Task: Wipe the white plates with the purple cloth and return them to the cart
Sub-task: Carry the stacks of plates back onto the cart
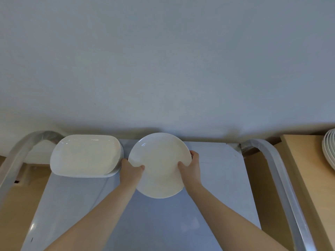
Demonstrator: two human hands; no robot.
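Plates: one round white plate (159, 165) held over the cart (226, 187); two rectangular white dishes (85, 155) stacked on the cart just left of the round plate, the lower one showing only as a rim under the upper; a stack of more white plates (330, 147) at the right edge of view, well right of the round plate, count unclear as they are cut off; two hands, both bare; round plate is plain glossy white, shallow, no pattern, face up, tilted slightly toward the camera, small light glint near its far-left rim; left hand (129, 169) grips its left rim, thumb on the top face, fingers (125, 161) curled under; right hand (192, 164) grips its right rim, thumb on top, fingers wrapped round the edge; whether the plate's underside touches the cart top cannot be told; cart has a pale grey-blue top and two curved metal handle bars (282, 178), one left and one right of the round plate; rectangular dishes are empty, as is the round plate; stack at right sits on a light wooden desk (304, 160) right of the cart; white wall (163, 60) behind the round plate; purple cloth not in view.
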